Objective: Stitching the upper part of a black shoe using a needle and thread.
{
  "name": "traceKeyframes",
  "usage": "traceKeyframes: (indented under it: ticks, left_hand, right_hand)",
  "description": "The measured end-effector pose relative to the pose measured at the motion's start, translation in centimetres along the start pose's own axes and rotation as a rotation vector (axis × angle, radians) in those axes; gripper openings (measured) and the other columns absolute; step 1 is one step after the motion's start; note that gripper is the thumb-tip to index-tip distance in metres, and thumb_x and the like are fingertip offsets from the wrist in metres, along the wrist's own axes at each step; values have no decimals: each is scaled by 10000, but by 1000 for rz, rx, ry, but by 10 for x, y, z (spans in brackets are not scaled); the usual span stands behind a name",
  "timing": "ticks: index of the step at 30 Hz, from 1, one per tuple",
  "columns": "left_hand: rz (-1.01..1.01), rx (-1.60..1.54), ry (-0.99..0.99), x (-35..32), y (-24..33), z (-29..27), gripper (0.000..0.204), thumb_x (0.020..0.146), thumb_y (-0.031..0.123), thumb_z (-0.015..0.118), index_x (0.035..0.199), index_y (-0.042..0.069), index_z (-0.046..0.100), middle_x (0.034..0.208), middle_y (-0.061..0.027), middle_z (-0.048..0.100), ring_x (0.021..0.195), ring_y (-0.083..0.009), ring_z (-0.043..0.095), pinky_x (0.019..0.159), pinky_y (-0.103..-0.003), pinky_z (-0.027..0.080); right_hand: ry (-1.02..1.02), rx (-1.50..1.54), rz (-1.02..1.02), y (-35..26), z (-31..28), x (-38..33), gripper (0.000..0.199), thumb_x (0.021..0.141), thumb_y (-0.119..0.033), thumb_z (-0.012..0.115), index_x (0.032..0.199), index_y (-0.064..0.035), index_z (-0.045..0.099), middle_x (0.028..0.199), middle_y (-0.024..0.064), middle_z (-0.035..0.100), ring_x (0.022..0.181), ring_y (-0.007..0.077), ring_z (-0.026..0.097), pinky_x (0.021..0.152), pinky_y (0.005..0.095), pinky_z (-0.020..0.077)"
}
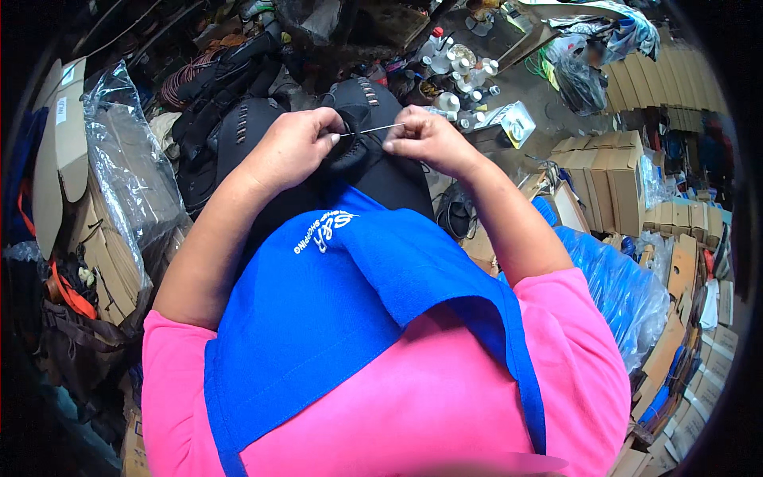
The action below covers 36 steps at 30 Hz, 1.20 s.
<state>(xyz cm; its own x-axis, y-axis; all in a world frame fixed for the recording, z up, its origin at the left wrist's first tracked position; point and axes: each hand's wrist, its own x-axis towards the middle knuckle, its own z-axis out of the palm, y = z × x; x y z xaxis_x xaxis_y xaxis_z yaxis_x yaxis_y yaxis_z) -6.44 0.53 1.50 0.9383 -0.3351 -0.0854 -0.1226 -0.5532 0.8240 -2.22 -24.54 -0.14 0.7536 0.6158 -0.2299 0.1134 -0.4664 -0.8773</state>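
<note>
Head view, 1 frame. The person is sitting with both forearms reaching forward over a blue fabric apron [358,310] worn on top of a bright pink short-sleeved shirt [445,405].

The left hand [290,147] is closing into a loose fist, thumb and forefinger pinching 1 end of a thin pale thread or wire [373,128]. The right hand [425,137] is pinching the other end, fingers curled tight together. The strand is running taut and nearly level between the 2 hands.

Both hands are resting on a black soft shoe upper with stitched edge [362,155], which is lying on the lap just past the apron's top edge, directly under the strand. Whether the strand is passing through the material, I cannot tell.

Surroundings: a pile of black shoe uppers with rows of small lace slots [238,119] is lying just left of the hands. A cluster of small clear plastic bottles with white caps [457,75] is standing beyond the right hand. Stacked brown cardboard boxes [612,175] are lining the right side, near a crumpled blue plastic bag [628,290]. A clear plastic-wrapped bundle of cardboard [127,191] is leaning at the left.
</note>
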Motion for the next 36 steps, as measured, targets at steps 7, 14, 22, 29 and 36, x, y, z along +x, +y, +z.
traceKeyframes:
  ticks: [7,14,22,29,36]
  left_hand:
    - [36,75,-33,2,5,0,149,834,52,582,974,7,605,832,-170,641,761,-247,632,694,-329,479]
    - [111,98,-29,1,3,-1,148,825,46,582,968,14,602,828,-181,630,755,-270,627,692,-341,479]
    - [271,240,48,3,3,2,126,798,45,578,920,13,585,813,-193,597,806,-373,592,710,-418,473]
    - [317,303,-19,0,-11,-5,89,816,63,540,897,26,542,811,-179,601,810,-370,587,701,-443,460]
    - [308,570,300,-69,-59,-54,144,800,29,583,943,43,597,859,-113,636,776,-261,622,674,-342,468]
  right_hand:
    - [68,76,114,-10,-4,-29,178,770,-157,751,855,-55,632,891,-20,478,718,52,462,638,209,405]
    - [183,-19,-120,-29,-27,-33,150,794,-179,685,816,-42,627,849,53,535,790,164,546,710,290,443]
    - [333,-766,-415,-48,-42,11,163,824,-240,643,885,-90,626,947,88,597,923,283,576,780,363,440]
    - [-109,-1110,-400,-68,-4,18,116,772,-123,579,884,-143,556,798,29,610,878,226,594,807,362,404]
    - [-37,-916,-203,-16,-44,-3,99,813,-134,626,908,-112,610,767,40,613,768,213,582,768,340,425]
